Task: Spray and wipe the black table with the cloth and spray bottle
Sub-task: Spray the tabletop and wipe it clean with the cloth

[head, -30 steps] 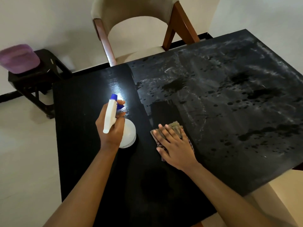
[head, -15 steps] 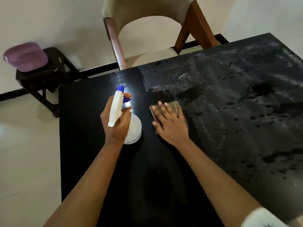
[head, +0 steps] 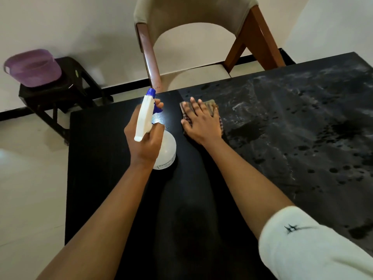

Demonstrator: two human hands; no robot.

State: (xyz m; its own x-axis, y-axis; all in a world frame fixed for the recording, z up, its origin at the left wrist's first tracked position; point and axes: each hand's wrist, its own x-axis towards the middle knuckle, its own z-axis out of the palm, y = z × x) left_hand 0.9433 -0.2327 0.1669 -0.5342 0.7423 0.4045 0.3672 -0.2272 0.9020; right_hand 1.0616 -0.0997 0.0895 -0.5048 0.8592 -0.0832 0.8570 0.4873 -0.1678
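Note:
The black table (head: 105,178) fills the middle of the view; its left part looks dark and wiped, its right part is grey with droplets and streaks. My left hand (head: 145,142) grips a white spray bottle (head: 166,150) with a blue nozzle, held above the table near its far edge. My right hand (head: 201,122) lies flat, fingers spread, pressing a checked brownish cloth (head: 212,105) onto the table close to the far edge, right beside the bottle. Most of the cloth is hidden under the hand.
A chair (head: 193,37) with a beige back and brown wooden legs stands against the table's far edge. To the left, a dark stool (head: 60,91) carries a purple tub (head: 32,67). Pale floor lies left of the table.
My right hand has slid the cloth away from me, from mid-table up to the far edge. My left hand keeps hold of the bottle in about the same place.

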